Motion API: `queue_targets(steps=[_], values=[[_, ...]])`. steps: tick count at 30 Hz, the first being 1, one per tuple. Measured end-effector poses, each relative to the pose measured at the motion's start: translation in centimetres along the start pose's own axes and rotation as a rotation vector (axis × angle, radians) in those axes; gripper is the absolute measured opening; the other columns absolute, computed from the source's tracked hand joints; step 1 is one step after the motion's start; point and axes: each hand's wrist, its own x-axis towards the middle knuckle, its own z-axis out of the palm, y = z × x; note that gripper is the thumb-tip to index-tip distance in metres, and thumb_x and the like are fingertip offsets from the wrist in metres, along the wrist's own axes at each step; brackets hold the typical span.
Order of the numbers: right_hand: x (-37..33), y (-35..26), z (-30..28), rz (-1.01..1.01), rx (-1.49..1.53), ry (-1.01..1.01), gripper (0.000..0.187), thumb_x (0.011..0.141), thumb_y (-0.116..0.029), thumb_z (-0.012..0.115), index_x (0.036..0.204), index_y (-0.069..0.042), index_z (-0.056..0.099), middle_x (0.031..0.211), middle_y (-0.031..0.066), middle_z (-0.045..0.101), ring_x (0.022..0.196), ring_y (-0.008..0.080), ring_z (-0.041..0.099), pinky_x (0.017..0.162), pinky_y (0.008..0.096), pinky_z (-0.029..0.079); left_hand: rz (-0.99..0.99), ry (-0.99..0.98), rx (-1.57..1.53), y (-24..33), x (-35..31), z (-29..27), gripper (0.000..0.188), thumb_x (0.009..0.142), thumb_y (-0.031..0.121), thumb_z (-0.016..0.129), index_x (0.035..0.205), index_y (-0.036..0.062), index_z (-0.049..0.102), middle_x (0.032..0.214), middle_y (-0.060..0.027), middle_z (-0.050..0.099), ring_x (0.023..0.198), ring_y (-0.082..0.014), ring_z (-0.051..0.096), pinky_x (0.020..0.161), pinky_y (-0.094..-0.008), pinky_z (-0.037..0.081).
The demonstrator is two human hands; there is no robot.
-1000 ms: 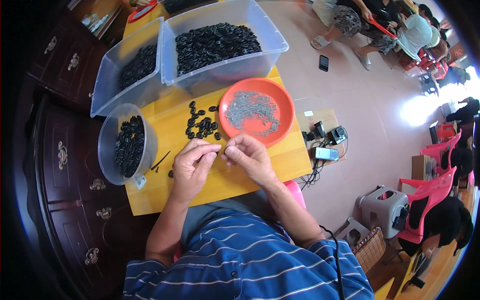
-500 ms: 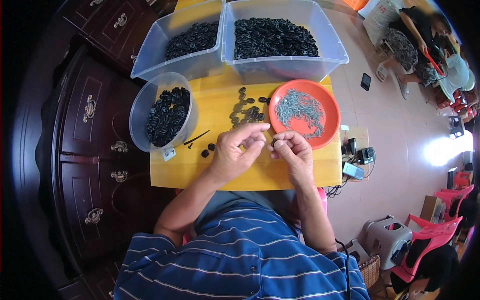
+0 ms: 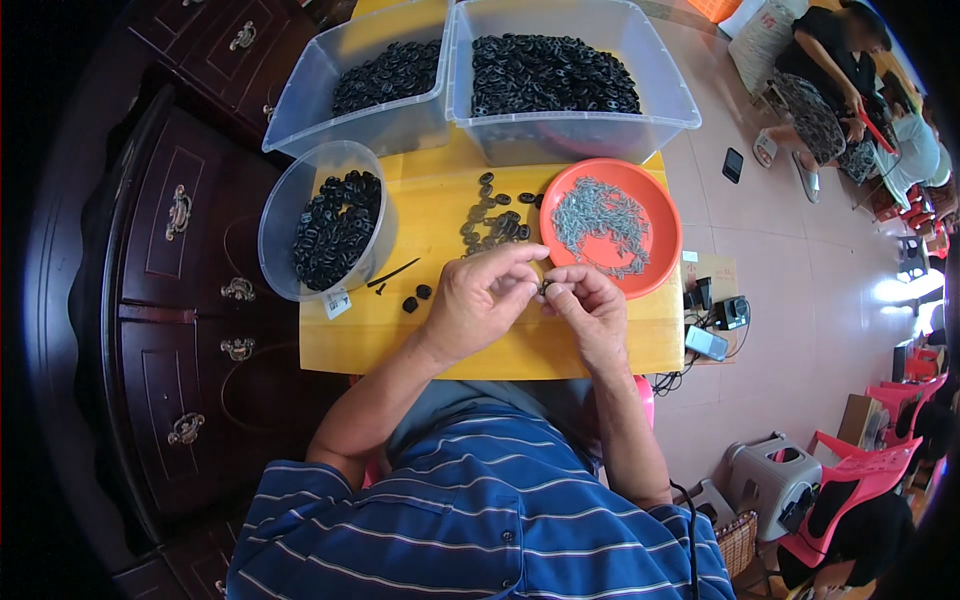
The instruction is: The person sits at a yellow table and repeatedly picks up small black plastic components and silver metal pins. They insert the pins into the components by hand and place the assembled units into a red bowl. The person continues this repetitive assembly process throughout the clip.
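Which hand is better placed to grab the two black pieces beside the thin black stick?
Probably the left hand: it is nearer the two black pieces. The right hand is farther away and pinches a small dark piece. Whether the left holds anything, I can't tell.

So the table (image 3: 370, 345) is bright yellow, and the plate (image 3: 666, 225) on it is a loud orange-red, with silvery-grey pins (image 3: 600, 215) in it. The little ovals (image 3: 524, 232) are plain black, same as the heaps in the bins (image 3: 580, 130), which are see-through with a bluish tint. Shirt (image 3: 450, 520) is blue with thin white stripes. Cupboard (image 3: 155, 370) is a super dark reddish brown with silvery handles (image 3: 178, 215). Floor tiles (image 3: 770, 270) look pinkish, the stool (image 3: 770, 480) is grey, and the chair (image 3: 865, 480) is full-on pink.
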Motion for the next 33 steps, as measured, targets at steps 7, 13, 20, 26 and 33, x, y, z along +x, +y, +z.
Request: queue_targets(steps=[7, 13, 20, 26, 33], values=[[-0.1, 0.7, 0.1, -0.051, -0.150, 0.049, 0.011, 0.096, -0.004, 0.069, 0.106, 0.001, 0.069, 0.086, -0.0023, 0.068, 0.077, 0.0031, 0.060, 0.071, 0.0203, 0.050, 0.011, -0.005, 0.084, -0.4, 0.0, -0.1, 0.036, 0.086, -0.004, 0.070, 0.121, 0.0031, 0.068, 0.087, -0.0074, 0.074, 0.073, -0.0083, 0.067, 0.067, -0.0248, 0.054], [0.0, 0.9, 0.1, -0.115, -0.277, 0.062, 0.008, 0.094, -0.003, 0.070, 0.101, 0.001, 0.070, 0.082, -0.0035, 0.067, 0.074, 0.0020, 0.059, 0.068, 0.0204, 0.049, 0.074, 0.014, 0.156, -0.3, 0.1, 0.1, 0.027, 0.088, 0.000, 0.066, 0.113, 0.0048, 0.070, 0.085, -0.0147, 0.072, 0.074, -0.0231, 0.074, 0.066, -0.0331, 0.058], [-0.1, 0.3, 0.1, -0.172, -0.433, 0.048, 0.006, 0.092, -0.002, 0.071, 0.097, 0.001, 0.071, 0.082, -0.0028, 0.069, 0.075, 0.0026, 0.061, 0.069, 0.0216, 0.051, 0.089, -0.023, 0.228, -0.8, 0.1, 0.1, 0.029, 0.083, -0.004, 0.067, 0.112, 0.0029, 0.070, 0.083, -0.0112, 0.071, 0.072, -0.0205, 0.071, 0.066, -0.0311, 0.056], [-0.2, 0.3, -0.5, -0.104, -0.337, 0.074, 0.006, 0.093, -0.002, 0.070, 0.098, 0.001, 0.071, 0.083, -0.0028, 0.069, 0.077, 0.0027, 0.061, 0.071, 0.0217, 0.051, 0.158, -0.042, 0.256, -0.8, 0.6, 0.3, 0.035, 0.082, -0.005, 0.069, 0.116, 0.0030, 0.069, 0.083, -0.0085, 0.072, 0.073, -0.0165, 0.070, 0.068, -0.0300, 0.056], [-0.2, -0.5, -0.5, -0.089, -0.103, 0.051, 0.010, 0.097, -0.004, 0.067, 0.106, 0.001, 0.068, 0.094, 0.0032, 0.071, 0.084, 0.0077, 0.066, 0.075, 0.0236, 0.053, 0.073, -0.143, 0.119, 0.1, 1.2, -1.3, 0.047, 0.081, -0.003, 0.073, 0.127, 0.0040, 0.064, 0.088, -0.0082, 0.072, 0.072, -0.0159, 0.068, 0.068, -0.0298, 0.055]])
